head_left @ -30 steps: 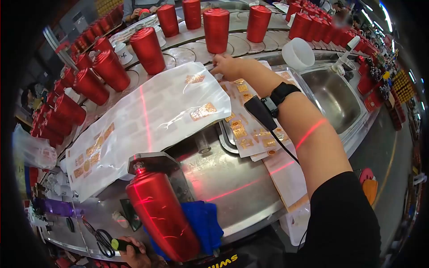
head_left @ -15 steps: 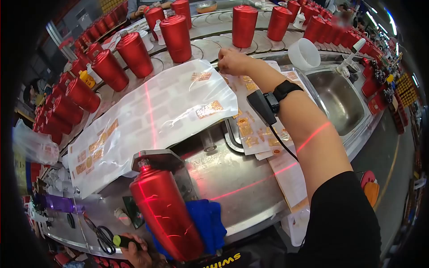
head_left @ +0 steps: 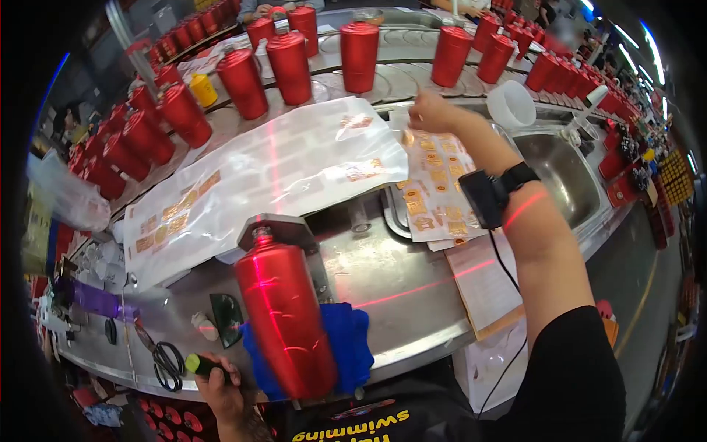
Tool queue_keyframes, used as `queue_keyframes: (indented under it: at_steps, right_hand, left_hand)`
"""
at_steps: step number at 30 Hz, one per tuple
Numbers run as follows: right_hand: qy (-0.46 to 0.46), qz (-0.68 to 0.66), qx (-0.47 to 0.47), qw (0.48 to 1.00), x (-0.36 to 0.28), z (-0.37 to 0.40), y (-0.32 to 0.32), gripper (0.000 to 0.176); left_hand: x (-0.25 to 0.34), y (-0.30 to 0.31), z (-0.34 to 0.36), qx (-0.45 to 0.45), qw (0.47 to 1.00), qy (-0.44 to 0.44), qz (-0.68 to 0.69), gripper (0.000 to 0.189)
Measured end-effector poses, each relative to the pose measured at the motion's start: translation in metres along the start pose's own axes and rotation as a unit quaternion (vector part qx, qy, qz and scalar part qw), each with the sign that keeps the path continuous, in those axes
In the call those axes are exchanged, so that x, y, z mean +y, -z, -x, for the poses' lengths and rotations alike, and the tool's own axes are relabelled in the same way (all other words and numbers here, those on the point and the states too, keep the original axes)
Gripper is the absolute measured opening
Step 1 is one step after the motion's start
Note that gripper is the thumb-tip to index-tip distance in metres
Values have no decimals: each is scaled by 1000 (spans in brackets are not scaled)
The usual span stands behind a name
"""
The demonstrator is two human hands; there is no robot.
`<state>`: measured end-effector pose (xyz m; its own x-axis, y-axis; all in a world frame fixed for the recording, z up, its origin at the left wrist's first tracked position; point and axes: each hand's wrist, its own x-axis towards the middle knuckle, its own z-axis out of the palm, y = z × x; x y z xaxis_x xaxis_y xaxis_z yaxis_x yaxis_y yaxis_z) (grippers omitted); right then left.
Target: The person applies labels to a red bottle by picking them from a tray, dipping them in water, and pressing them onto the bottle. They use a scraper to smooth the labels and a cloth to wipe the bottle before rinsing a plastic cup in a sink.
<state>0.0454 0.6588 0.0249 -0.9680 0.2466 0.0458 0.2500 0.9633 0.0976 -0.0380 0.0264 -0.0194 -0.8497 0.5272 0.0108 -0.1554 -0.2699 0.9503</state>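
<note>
At the lower left, my left hand [head_left: 221,390] is wrapped round a dark cylindrical tool [head_left: 210,365] with a yellow-green end. My right hand [head_left: 433,114], partly blurred, has its fingers curled together above the far edge of a sheet of gold stickers [head_left: 440,184]; whatever they pinch is too small to make out. Between my arms a red metallic bottle [head_left: 283,317] leans on a blue cloth [head_left: 350,346], its neck at a metal bracket [head_left: 276,230]. Red laser lines cross the bottle and my right forearm. A large translucent sheet [head_left: 258,177] with gold stickers lies beyond it.
Red bottles [head_left: 359,57] stand along a curved conveyor [head_left: 405,76] at the back. A sink [head_left: 560,173] and a white plastic tub [head_left: 511,104] are on the right. Black-handled scissors [head_left: 168,366] lie near my left hand. Other people's hands [head_left: 258,12] show behind the conveyor.
My right hand has shifted right along the sticker sheet's far edge. The whole view has turned slightly, and the bottles on the conveyor appear displaced. My left hand keeps its hold on the tool.
</note>
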Motion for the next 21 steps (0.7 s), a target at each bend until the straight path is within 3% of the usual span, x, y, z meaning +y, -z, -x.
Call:
queue_keyframes:
  at_steps: [2, 4, 5, 13, 21]
  right_hand:
    - [-11, 68, -30, 997, 5, 4, -45, 23]
    - [-59, -22, 15, 998, -5, 19, -42, 19]
    - [-47, -7, 48, 998, -1, 20, -41, 16]
    - [90, -133, 101, 982, -122, 86, 143, 17]
    - [236, -199, 57, 949, -234, 112, 220, 14]
  left_hand:
    - [-1, -4, 2, 46, 999, -3, -1, 35]
    - [-3, 1, 2, 23, 1000, 7, 17, 32]
    - [-2, 1, 2, 15, 1000, 5, 17, 31]
    - [7, -7, -1, -24, 998, 36, 55, 22]
    - [33, -35, -1, -112, 993, -20, 36, 27]
